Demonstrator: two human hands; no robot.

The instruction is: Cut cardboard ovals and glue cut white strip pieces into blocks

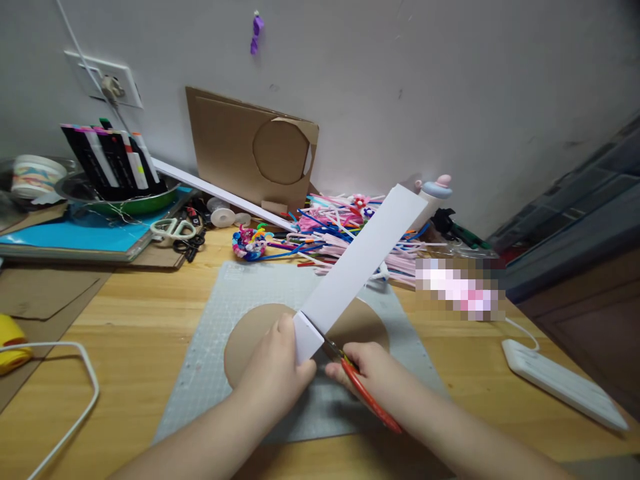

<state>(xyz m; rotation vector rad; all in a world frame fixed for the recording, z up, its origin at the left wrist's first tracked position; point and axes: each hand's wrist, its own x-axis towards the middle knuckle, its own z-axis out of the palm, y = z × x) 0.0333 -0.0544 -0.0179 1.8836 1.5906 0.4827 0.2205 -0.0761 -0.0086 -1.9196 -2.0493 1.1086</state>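
I see two bare forearms (200,441) slanting in toward each other; the left hand (277,353) is closed in a pinch, its thumb (306,371) pointing toward the right hand (369,369), which is curled in a grip near it

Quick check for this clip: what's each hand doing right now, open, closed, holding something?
Left hand: closed, holding the lower end of the white strip.
Right hand: closed on the red-handled scissors.

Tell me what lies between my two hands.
In the head view, the lower end of the white strip and the dark blades of the red-handled cutter lie between the left hand and right hand.
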